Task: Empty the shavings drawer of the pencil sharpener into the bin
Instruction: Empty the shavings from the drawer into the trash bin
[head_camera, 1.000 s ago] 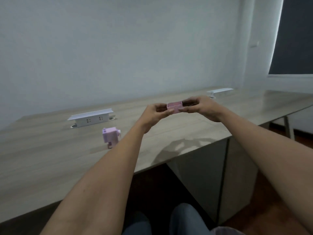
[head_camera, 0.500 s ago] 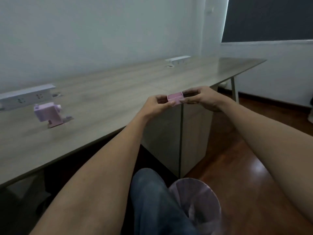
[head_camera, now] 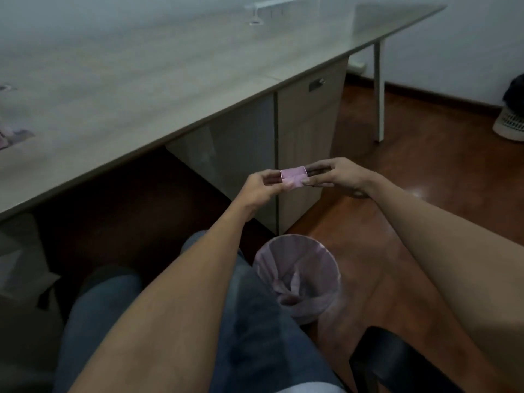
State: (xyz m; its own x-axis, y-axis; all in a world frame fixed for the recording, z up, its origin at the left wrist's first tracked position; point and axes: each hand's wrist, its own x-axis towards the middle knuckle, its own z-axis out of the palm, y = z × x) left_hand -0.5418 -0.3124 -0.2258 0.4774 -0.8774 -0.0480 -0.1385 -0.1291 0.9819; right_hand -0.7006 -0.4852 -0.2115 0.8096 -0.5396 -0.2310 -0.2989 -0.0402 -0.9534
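Observation:
A small pink shavings drawer is held level between both hands, open side up. My left hand pinches its left end and my right hand pinches its right end. The drawer hangs in the air past the desk's front edge, above the floor. Below and nearer to me stands a round bin lined with a pink bag, on the floor by my right knee. Only the pink foot of the pencil sharpener shows, blurred, at the far left edge on the desk.
The long wooden desk runs along the left, with a cabinet under it behind the hands. A white socket strip sits far back on the desk. Wooden floor lies to the right, a white fan at the far right edge.
My view has swung right and down. Both hands have carried the drawer off the desk and out over the floor; the bin has come fully into view below them.

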